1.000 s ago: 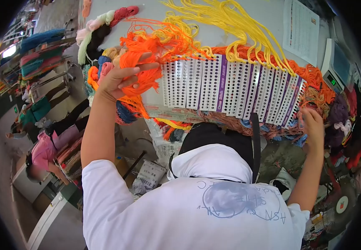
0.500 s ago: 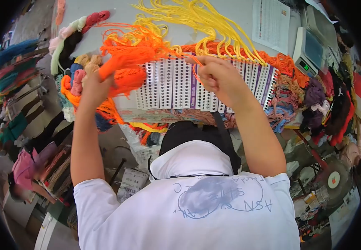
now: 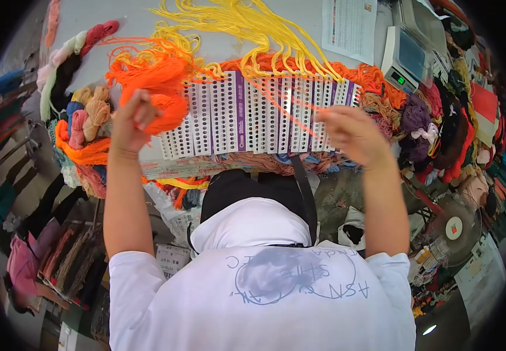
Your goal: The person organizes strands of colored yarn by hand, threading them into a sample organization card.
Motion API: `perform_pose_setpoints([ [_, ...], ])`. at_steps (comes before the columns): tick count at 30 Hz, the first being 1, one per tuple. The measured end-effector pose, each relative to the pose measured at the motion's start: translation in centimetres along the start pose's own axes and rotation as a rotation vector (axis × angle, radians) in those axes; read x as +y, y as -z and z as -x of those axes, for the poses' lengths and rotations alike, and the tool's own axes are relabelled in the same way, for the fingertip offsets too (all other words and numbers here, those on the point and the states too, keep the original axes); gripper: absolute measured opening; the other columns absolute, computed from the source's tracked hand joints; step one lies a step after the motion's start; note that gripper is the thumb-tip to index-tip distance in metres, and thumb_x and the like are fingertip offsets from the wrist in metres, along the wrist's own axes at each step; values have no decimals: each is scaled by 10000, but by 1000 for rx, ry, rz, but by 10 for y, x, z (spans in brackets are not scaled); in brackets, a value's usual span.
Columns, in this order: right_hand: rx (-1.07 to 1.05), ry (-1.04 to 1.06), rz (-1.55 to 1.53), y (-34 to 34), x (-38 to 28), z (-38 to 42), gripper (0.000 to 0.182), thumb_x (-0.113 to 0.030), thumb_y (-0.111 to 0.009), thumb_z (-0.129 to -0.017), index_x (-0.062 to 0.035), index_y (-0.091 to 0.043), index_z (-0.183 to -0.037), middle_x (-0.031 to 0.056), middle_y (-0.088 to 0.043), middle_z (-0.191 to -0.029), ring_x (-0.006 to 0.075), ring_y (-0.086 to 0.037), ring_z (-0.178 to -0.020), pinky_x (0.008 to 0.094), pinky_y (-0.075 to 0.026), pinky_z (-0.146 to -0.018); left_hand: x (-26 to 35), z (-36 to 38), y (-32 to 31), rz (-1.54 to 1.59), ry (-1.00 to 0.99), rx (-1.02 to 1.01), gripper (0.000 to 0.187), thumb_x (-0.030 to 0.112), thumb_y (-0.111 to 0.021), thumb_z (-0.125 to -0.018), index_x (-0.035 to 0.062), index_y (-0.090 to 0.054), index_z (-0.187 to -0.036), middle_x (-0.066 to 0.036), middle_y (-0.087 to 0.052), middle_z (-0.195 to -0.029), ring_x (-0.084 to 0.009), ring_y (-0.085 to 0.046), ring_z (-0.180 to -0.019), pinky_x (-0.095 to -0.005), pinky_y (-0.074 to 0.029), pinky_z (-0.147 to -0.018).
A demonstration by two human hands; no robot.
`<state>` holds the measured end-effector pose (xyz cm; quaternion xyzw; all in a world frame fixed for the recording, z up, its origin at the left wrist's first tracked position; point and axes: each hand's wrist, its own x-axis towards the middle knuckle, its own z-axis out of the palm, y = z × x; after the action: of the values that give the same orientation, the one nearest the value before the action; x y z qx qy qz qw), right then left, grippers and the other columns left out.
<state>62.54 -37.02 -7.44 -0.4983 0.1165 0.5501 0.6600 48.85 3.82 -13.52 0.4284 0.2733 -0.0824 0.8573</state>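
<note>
At 10 o'clock, left hand (image 3: 133, 123) curled at 1 orange thread bundle (image 3: 156, 76), grip unclear; 2 o'clock, right hand (image 3: 355, 133) pinching orange strands (image 3: 282, 109), 1 scale (image 3: 412, 58) beyond.

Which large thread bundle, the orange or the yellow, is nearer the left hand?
The orange bundle: the left hand is at its lower edge, while the yellow bundle fans out away from both hands.

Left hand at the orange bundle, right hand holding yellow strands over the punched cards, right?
The strands in the right hand are orange, not yellow, as the head view shows. The left hand is at the orange bundle, as you say.
</note>
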Motion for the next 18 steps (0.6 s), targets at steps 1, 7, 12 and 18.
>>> perform_pose_setpoints([
  [1,110,59,-96,40,-1,22,257,-160,-549,-904,36,-613,-1057,-77,-386,-627,10,-321,-519,178,-263,-440,5,-2,23,37,-18,92,184,199,-440,-966,74,-541,-876,80,-324,-529,-49,-321,-436,-308,-459,-788],
  [7,1030,810,-461,368,-4,349,255,-116,-359,-981,-24,-505,-1169,-53,-267,-527,63,-241,-411,204,-221,-411,67,35,155,407,-290,203,156,137,-449,-944,22,-553,-927,51,-399,-581,-87,-373,-442,-316,-424,-908],
  [12,1816,885,96,197,1,240,243,-89,-456,-860,-19,-660,-974,-38,-403,-617,89,-427,-517,259,-416,-486,-5,-7,67,162,-51,196,236,200,-588,-886,25,-618,-1042,12,-585,-832,-93,-512,-587,-311,-483,-810],
  [18,1050,394,384,111,119,-84,256,-144,-552,-890,-53,-657,-1104,-21,-606,-797,33,-495,-635,187,-392,-538,-133,-108,-65,-267,248,137,255,156,-632,-826,8,-652,-1033,-41,-641,-814,-91,-539,-567,-242,-456,-531],
])
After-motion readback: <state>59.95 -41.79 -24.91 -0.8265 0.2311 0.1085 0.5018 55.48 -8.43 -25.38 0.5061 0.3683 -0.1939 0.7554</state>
